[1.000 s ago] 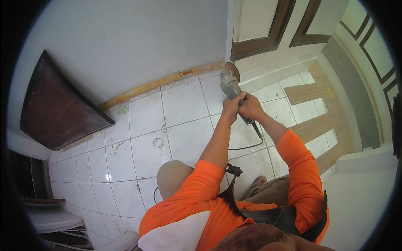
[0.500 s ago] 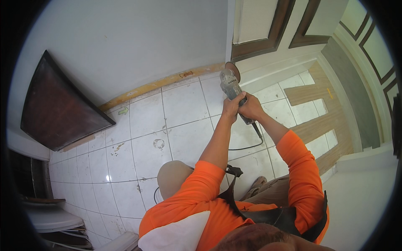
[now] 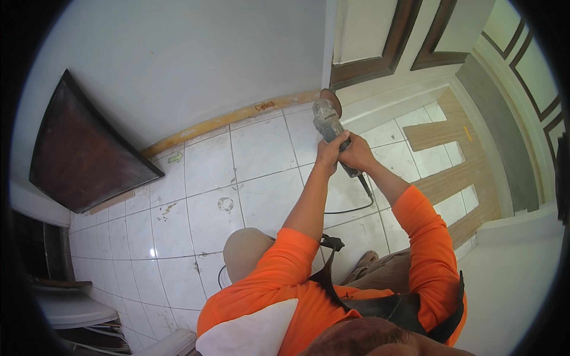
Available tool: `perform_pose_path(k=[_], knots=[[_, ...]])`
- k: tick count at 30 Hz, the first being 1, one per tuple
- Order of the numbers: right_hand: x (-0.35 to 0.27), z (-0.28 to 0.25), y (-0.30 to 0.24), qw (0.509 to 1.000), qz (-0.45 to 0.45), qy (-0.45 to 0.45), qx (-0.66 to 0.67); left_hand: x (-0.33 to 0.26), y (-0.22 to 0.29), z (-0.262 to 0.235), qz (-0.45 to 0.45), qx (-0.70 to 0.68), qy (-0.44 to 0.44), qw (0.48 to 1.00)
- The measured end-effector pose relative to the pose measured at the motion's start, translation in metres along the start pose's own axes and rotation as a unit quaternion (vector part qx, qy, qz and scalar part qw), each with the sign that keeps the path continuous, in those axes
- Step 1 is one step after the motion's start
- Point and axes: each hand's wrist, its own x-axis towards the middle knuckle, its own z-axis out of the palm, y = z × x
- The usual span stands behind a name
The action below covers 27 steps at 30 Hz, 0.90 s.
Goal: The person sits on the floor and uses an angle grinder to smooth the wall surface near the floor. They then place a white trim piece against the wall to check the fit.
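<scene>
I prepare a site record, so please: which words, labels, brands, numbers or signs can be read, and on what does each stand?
No words or numbers can be read.
Green arrow on the floor: a sign, no readable text.
Brown mark on the yellow strip: too blurred to read.
Grinder: any label is too small to read.

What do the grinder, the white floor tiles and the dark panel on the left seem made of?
Grinder: dull grey, possibly dusty metal or plastic; too small to settle. White floor tiles: probably glazed ceramic, glossy with a bright glint. Dark panel: perhaps varnished wood, from its red-brown sheen, though veneer is possible.
</scene>
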Motion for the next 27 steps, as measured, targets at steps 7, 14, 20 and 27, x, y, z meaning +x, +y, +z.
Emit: perform_pose_path(k=[7,14,20,27], knots=[[-0.004,-0.005,-0.003,1.000,0.012,-0.001,-0.010,0.001,-0.004,0.000,-0.009,0.000,-0.004,1.000],[-0.008,-0.014,-0.006,1.000,0.014,-0.009,0.003,-0.004,-0.002,0.008,0.011,-0.005,0.005,1.000],[-0.012,-0.009,-0.002,1.000,0.016,-0.020,-0.001,-0.004,-0.013,0.002,-0.001,-0.004,0.015,1.000],[-0.008,-0.010,0.004,1.000,0.002,-0.021,0.002,-0.008,-0.009,0.007,-0.014,-0.001,0.014,1.000]])
